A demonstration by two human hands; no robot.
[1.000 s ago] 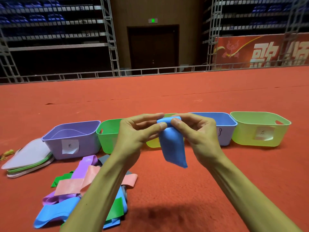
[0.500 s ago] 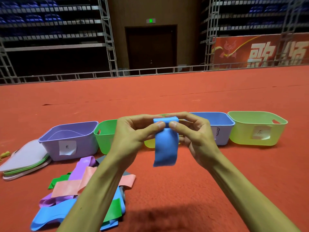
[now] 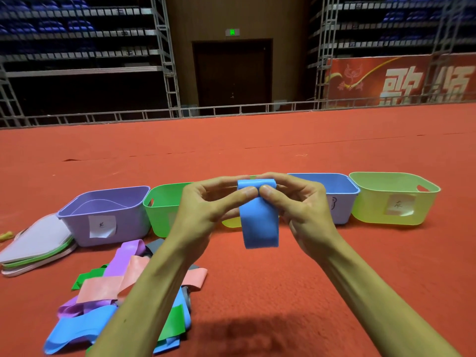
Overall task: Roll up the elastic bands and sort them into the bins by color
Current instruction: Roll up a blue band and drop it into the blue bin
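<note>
One head-worn wide-angle view — forward and down, near the row of bins [image 3: 365, 210]

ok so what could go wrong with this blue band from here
1. Only the top of the blue band is rolled, pinched between the left hand and right hand; the tail hangs loose, so a slip could let it spring open.
2. The blue bin sits right against the yellow-green bin, so a careless drop might land in the wrong one.

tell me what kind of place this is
Likely an indoor arena: tiered rows of blue seats, a wide red carpeted floor, and a red banner with white characters.
</note>
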